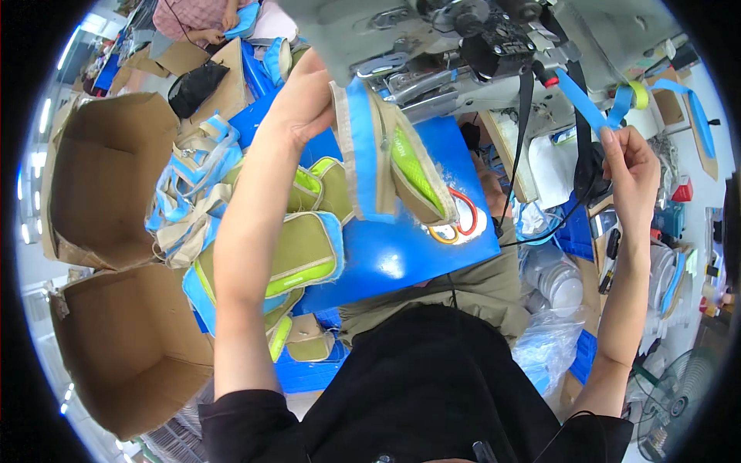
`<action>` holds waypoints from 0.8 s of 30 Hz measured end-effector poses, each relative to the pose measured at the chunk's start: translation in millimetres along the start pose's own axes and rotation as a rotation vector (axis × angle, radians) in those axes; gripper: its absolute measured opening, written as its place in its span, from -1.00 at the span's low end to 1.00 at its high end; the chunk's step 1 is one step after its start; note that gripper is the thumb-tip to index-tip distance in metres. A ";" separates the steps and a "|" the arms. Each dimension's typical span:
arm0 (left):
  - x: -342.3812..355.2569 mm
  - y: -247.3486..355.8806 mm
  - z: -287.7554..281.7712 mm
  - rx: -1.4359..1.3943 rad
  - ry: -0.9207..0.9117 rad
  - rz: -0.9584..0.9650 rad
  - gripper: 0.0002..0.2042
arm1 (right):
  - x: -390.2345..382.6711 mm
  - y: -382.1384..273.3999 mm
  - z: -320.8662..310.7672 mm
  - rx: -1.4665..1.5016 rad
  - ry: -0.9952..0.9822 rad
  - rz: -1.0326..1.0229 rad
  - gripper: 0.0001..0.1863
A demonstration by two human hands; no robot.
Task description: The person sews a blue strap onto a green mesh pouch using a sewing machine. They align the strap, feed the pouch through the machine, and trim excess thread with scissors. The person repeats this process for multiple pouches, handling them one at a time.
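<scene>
My left hand (309,100) grips the upper end of an upright khaki, blue and lime-green bag piece (370,162) above the blue table, under a grey sewing machine (417,42); some fingers are hidden. My right hand (627,154) pinches a bright blue strip (579,100) that runs from near the machine's black fitting. A yellow roll (639,96) is just above that hand. Scissors with red and orange handles (465,212) lie on the table behind the bag piece's lower end. Flat khaki and lime pouches (297,255) are piled beside my left forearm, with tangled blue-beige straps (189,185) farther left.
Two open cardboard boxes (108,177) stand at the left. The blue table (394,262) spans the middle. Black cords hang from the machine at the right. A co-worker's hands (212,35) show at the top left. A fan (679,401) stands at lower right.
</scene>
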State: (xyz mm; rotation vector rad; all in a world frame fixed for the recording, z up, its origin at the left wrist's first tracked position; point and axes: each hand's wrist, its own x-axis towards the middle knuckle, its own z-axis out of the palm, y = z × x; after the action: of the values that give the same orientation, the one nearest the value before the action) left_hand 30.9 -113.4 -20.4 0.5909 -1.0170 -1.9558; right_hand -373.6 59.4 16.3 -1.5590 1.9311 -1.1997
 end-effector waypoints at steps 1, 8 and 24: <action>-1.8 -3.2 -0.9 -0.008 0.008 0.013 -0.64 | 0.0 0.7 2.0 0.008 0.005 0.005 -0.69; -43.5 -28.4 23.5 0.416 0.569 0.606 -0.73 | -48.4 -23.9 34.0 0.305 0.250 -0.153 -0.69; -106.0 -35.8 101.0 0.035 0.464 -0.183 -0.73 | -55.3 -67.8 183.4 1.057 -0.593 0.149 -0.73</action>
State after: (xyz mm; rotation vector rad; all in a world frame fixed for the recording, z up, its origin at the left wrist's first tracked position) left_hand 0.8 31.2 9.8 1.1292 -0.7236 -1.8322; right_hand -180.4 40.6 -44.2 -0.9769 0.7648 -1.1869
